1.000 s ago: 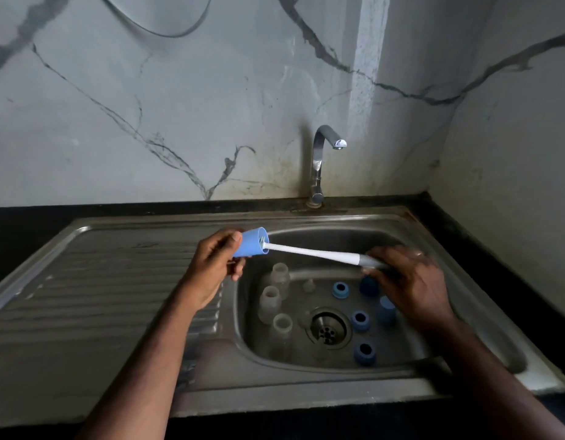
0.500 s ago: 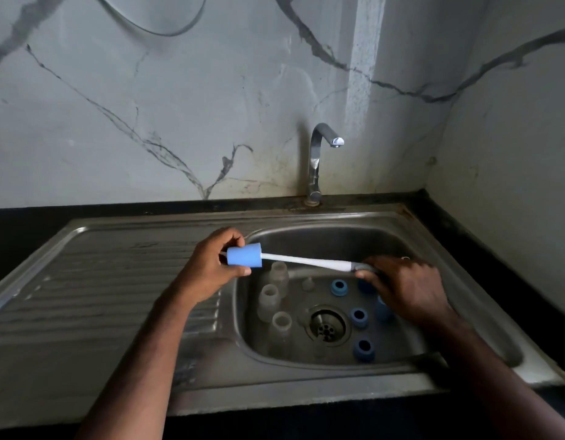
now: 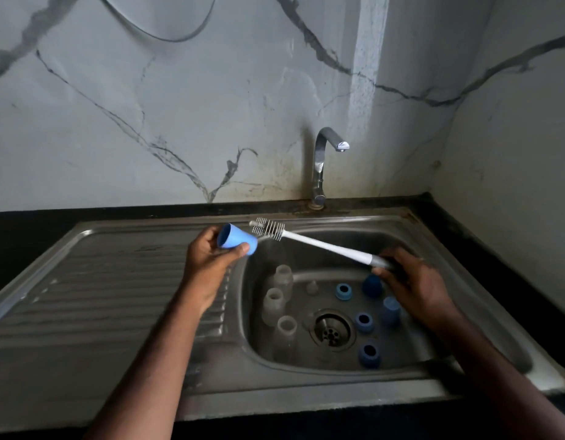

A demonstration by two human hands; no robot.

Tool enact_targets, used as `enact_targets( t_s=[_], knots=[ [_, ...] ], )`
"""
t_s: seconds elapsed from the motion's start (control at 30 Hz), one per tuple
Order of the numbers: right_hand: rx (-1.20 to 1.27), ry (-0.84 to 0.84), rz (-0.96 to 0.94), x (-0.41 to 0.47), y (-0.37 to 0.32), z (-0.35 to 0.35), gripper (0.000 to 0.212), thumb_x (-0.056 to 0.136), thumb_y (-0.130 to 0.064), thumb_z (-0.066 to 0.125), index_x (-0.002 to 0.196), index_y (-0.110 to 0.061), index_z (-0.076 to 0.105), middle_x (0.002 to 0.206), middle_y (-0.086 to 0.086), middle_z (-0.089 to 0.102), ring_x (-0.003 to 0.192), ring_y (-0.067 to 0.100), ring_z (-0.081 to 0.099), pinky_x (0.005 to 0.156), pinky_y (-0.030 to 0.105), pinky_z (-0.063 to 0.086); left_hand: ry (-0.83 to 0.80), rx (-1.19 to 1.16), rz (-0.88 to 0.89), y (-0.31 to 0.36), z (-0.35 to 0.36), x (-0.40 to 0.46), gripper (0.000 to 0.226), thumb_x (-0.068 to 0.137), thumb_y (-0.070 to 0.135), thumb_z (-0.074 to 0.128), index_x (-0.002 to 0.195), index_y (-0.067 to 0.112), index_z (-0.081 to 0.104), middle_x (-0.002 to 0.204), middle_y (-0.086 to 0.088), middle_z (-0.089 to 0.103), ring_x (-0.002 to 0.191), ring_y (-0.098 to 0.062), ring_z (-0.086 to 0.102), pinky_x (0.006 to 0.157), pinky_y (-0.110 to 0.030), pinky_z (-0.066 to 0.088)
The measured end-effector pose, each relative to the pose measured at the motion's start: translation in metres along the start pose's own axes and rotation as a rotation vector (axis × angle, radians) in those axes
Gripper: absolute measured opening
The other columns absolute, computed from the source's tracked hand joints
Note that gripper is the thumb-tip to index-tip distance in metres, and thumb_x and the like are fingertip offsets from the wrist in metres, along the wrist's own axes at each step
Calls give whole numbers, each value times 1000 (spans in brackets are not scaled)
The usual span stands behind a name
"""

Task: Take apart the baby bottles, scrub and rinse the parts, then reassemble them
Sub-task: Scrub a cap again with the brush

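head view, everything placed relative to the drain (image 3: 331,332):
left hand (image 3: 211,258): up and left of the drain, over the basin's left rim; fingers and thumb curled round the blue cap (image 3: 236,240), gripping it.
blue cap: lay sideways in that hand, open mouth facing left, away from the brush.
right hand (image 3: 414,287): right of and above the drain; fingers wrapped round the grey grip end of the bottle brush (image 3: 322,244).
bottle brush: white shaft ran up-left from the right hand; bristle head (image 3: 268,228) was outside the cap, just behind its closed end. Touching or not: could not tell.
clear bottles (image 3: 274,304): three, upright, open necks up, in a cluster left of the drain.
clear nipple (image 3: 312,287): small, above the drain, between the bottles and the blue parts.
blue rings (image 3: 364,322): three with dark centre holes — one above-right of the drain, one just right, one below-right.
other blue caps (image 3: 389,311): two, further right of the drain, near the right hand; one partly hidden by its fingers.
sink (image 3: 465,354): steel basin holding all loose parts; ribbed drainboard (image 3: 109,281) well left of the drain.
faucet (image 3: 322,166): behind the drain at the wall, no water running.
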State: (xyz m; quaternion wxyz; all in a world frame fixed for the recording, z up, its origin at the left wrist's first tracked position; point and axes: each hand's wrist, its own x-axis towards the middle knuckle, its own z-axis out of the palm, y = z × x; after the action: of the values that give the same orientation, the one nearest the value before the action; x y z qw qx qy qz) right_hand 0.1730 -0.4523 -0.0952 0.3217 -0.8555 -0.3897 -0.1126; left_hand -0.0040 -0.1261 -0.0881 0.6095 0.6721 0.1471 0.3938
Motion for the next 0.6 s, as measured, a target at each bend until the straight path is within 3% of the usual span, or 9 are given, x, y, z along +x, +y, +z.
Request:
enact_targets(
  t_s=[0.1, 0.17, 0.27, 0.4, 0.6],
  knots=[
    [-9, -104, 5, -1, 0, 13, 64, 84, -86, 28, 128, -46, 51, 120, -11, 65, 107, 13, 63, 95, 51, 51, -44, -147, -108, -2, 14, -6, 58, 55, 16, 88, 108, 10, 66, 97, -11, 72, 77, -15, 66, 57, -21, 48],
    [-20, -114, 26, 1, 0, 20, 76, 82, -89, 19, 134, -44, 52, 130, -11, 62, 117, 13, 59, 100, 53, 48, -85, -111, -106, -1, 20, -10, 51, 57, 19, 89, 104, 13, 70, 95, -8, 75, 75, -14, 64, 51, -22, 44],
    [-34, -108, -15, 3, -9, 22, 69, 88, -84, 20, 135, -44, 51, 127, -15, 60, 117, 10, 56, 98, 50, 48, -122, -149, -119, 1, 31, -17, 45, 60, 5, 90, 101, 6, 72, 90, -12, 75, 73, -19, 64, 46, -24, 44],
    [-44, -67, 12, 1, 9, 16, 66, 89, -83, 21, 134, -45, 51, 123, -15, 59, 113, 11, 55, 95, 51, 50, -31, -223, -90, 8, 19, -9, 50, 67, -23, 72, 104, 8, 66, 88, -6, 73, 74, -17, 67, 53, -25, 54],
    [-82, -108, -6, 5, -4, 23, 62, 92, -77, 21, 134, -42, 52, 127, -12, 58, 118, 13, 52, 98, 50, 47, -216, -151, -69, 9, 38, -25, 49, 65, -16, 79, 106, 7, 65, 82, -15, 71, 61, -21, 63, 46, -26, 51]
  ],
)
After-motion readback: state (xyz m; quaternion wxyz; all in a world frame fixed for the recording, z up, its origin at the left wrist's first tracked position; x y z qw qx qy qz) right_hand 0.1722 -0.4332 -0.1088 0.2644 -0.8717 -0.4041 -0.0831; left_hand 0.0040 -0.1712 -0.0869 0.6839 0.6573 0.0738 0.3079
